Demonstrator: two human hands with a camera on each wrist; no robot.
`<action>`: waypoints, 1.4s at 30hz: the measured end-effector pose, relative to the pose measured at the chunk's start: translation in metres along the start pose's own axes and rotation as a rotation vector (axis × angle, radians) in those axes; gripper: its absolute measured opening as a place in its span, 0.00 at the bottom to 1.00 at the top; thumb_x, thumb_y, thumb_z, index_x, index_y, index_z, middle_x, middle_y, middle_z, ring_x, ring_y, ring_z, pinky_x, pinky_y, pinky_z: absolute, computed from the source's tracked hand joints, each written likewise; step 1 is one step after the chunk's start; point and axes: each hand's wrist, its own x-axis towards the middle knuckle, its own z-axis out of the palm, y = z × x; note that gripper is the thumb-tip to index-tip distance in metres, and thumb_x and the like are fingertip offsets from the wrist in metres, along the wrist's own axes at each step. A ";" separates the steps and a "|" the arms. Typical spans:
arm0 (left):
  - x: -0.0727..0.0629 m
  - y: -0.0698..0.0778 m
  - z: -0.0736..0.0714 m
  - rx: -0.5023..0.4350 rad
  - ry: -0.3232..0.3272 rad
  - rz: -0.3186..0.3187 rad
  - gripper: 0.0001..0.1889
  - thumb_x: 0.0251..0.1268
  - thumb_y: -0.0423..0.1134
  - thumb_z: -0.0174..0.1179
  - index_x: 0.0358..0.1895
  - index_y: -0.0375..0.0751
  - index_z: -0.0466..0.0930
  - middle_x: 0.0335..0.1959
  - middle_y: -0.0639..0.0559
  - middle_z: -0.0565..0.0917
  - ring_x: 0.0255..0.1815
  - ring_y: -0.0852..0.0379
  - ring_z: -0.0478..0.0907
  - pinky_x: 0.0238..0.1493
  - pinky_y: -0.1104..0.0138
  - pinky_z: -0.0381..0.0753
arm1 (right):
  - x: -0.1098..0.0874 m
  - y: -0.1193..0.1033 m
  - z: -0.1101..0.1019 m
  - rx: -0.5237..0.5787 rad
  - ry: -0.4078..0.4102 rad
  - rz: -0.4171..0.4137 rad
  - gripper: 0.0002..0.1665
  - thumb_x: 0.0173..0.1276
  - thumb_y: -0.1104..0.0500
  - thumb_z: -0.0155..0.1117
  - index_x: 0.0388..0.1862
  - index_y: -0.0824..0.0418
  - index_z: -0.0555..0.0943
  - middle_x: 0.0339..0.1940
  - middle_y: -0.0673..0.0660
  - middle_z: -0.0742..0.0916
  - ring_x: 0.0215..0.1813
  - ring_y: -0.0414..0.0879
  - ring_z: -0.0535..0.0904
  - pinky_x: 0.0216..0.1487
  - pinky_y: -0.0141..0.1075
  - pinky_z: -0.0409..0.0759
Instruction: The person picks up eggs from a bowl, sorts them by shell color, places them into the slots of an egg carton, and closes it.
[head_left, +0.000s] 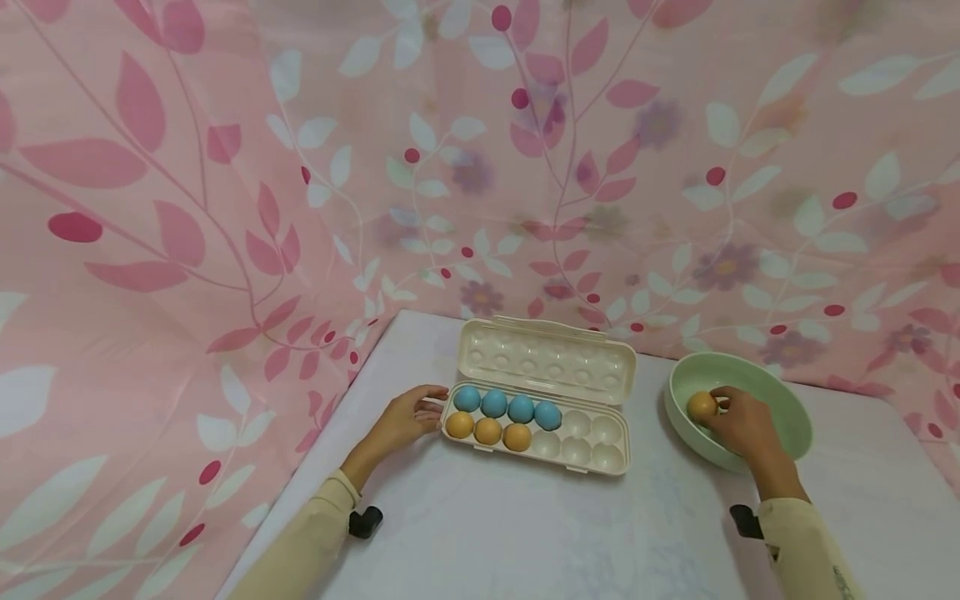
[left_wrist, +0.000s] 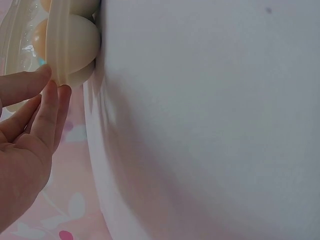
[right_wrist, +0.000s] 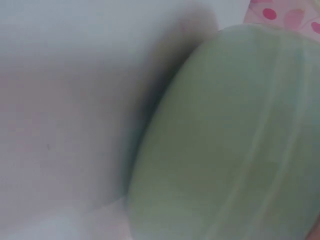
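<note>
An egg carton [head_left: 536, 433] lies with its lid [head_left: 546, 362] raised, cups towards me. Blue eggs [head_left: 493, 403] fill the left part of its back row, and three orange eggs [head_left: 488, 431] sit at the left of the front row. At the carton's left end, my left hand [head_left: 405, 421] pinches the rim, thumb on one side and fingertips on the other in the left wrist view. Over the green bowl [head_left: 681, 433], my right hand [head_left: 742, 421] holds an orange egg [head_left: 702, 407] by its fingertips. In the right wrist view only the bowl's outer wall [right_wrist: 215, 140] shows well.
A white cloth covers the table [head_left: 525, 533]. Behind it and to the left hangs a pink curtain [head_left: 480, 208] with leaf patterns. The bowl stands right of the carton, with a gap of table between them. Its lower inside is partly hidden by my right hand.
</note>
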 end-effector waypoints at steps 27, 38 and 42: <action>-0.005 0.013 -0.003 0.003 -0.028 0.038 0.27 0.56 0.19 0.63 0.62 0.30 0.72 0.58 0.36 0.77 0.53 0.42 0.80 0.52 0.58 0.82 | 0.008 0.001 0.012 0.051 0.155 0.039 0.24 0.51 0.59 0.69 0.46 0.71 0.81 0.40 0.72 0.84 0.39 0.63 0.79 0.34 0.44 0.74; 0.002 -0.006 0.001 0.016 0.002 0.027 0.29 0.55 0.19 0.64 0.62 0.33 0.73 0.58 0.38 0.78 0.53 0.43 0.80 0.51 0.57 0.82 | 0.002 -0.008 0.007 0.043 0.196 0.030 0.22 0.56 0.57 0.69 0.47 0.69 0.82 0.41 0.69 0.86 0.41 0.63 0.81 0.37 0.48 0.76; 0.002 -0.007 0.000 0.004 -0.010 0.020 0.28 0.56 0.21 0.65 0.63 0.34 0.73 0.58 0.39 0.78 0.53 0.45 0.80 0.51 0.60 0.82 | 0.000 -0.011 0.006 0.036 0.217 0.014 0.22 0.57 0.59 0.69 0.48 0.69 0.84 0.38 0.70 0.87 0.39 0.64 0.82 0.34 0.48 0.78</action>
